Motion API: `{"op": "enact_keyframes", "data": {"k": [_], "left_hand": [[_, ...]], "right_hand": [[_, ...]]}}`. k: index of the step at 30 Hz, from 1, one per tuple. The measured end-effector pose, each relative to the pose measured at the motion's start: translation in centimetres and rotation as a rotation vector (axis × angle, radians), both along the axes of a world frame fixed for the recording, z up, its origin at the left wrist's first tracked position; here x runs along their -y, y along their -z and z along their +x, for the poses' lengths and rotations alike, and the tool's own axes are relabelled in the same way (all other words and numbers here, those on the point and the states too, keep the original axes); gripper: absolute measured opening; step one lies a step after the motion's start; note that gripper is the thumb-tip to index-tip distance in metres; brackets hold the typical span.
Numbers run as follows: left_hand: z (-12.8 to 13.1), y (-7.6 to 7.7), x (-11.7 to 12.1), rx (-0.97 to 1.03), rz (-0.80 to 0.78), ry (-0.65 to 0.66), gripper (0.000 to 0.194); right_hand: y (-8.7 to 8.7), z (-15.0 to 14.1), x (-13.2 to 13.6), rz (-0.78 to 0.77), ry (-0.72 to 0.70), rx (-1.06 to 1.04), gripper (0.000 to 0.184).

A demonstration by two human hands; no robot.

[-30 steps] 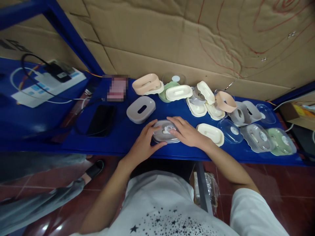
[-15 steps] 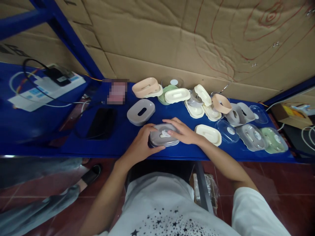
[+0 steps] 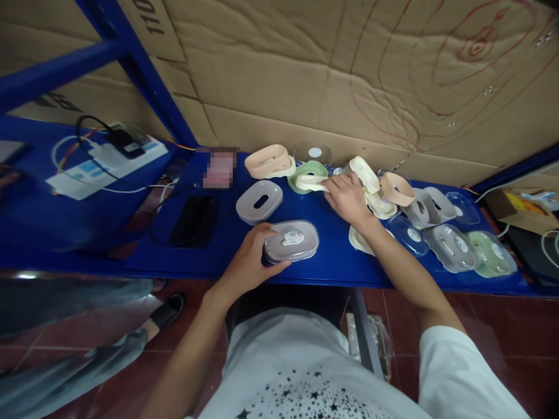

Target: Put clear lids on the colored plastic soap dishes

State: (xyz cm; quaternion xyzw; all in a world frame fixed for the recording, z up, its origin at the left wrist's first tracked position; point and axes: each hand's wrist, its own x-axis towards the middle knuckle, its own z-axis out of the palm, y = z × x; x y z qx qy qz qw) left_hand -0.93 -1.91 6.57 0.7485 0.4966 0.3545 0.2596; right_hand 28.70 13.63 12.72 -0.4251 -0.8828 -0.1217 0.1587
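My left hand (image 3: 251,262) is wrapped round the left end of a grey oval box with a clear lid (image 3: 292,240), near the front edge of the blue shelf (image 3: 209,256). My right hand (image 3: 347,195) reaches to the back of the shelf, its fingers closed on a cream oval piece (image 3: 311,182) lying on a green oval tray (image 3: 305,173). A grey oval lid with a slot (image 3: 259,201) lies to the left, behind the box.
Several oval trays and lids, cream, peach, grey, green and clear, lie along the shelf's right half (image 3: 441,233). A black phone (image 3: 194,212) and a power strip with cables (image 3: 109,163) are at the left. Cardboard (image 3: 305,87) backs the shelf. Another person's legs (image 3: 65,349) are at lower left.
My right hand left the grey box and went back and right to the cream piece on the green tray. My left hand stays on the box.
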Motion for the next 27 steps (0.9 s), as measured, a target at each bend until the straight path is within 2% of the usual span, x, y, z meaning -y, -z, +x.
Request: {"op": "enact_keyframes", "data": {"k": [4,7,12,15,20,27], "left_hand": [[-0.1,-0.1,-0.3,0.019,-0.004,0.014,0.061],[-0.2,-0.3,-0.7,-0.005,0.003,0.035,0.064],[-0.5,-1.2,-0.7,-0.135,0.001,0.065,0.068],[-1.3,-1.7,0.0,-0.255,-0.009,0.008,0.066],[-3.5,-2.1,1.4,-0.358,0.017,-0.097,0.067],[-5.8,-1.1,2.7,-0.298,0.023,-0.208,0.069]], "right_hand": [[0.3,-0.2,5.3,-0.010,-0.236,-0.173,0.028],[1.4,0.0,7.1,-0.021,-0.291,-0.238,0.027],[3.1,1.5,5.5,-0.085,-0.144,-0.225,0.026],[3.4,2.3,4.8,-0.197,-0.151,-0.181,0.027],[3.4,2.2,5.3,-0.337,-0.226,-0.149,0.031],[1.9,1.9,7.2,-0.362,-0.234,-0.199,0.029]]}}
